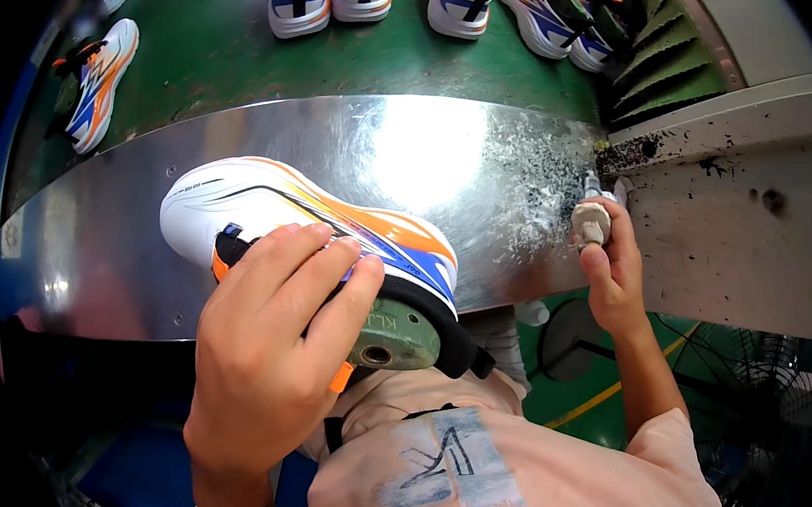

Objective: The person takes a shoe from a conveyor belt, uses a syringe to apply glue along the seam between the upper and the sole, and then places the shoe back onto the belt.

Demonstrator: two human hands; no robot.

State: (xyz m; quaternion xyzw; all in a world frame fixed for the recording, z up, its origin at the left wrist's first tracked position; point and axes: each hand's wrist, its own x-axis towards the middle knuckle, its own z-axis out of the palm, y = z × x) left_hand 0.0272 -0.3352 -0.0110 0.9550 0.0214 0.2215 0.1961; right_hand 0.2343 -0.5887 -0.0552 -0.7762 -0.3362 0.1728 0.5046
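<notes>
My left hand [276,347] grips a white sneaker [223,196] with orange, blue and black side markings, its fingers laid across the upper and the thumb hidden. The sneaker is tilted on its side over the metal plate, toe to the left. A green shoe last [398,334] fills its opening, and a black heel collar shows beside it. At the plate's right end my right hand [618,262] is closed around a small off-white lump [593,222], whose exact kind I cannot make out. Just beyond those fingers is a small pale, shiny piece [592,184], partly hidden.
The shiny metal plate [256,127] carries white scuffs and residue at its right. Beyond it, a green conveyor belt [205,70] bears several similar sneakers [104,86]. Green flap strips [670,56] hang at the far right above a stained machine frame [733,221]. A fan [754,380] stands lower right.
</notes>
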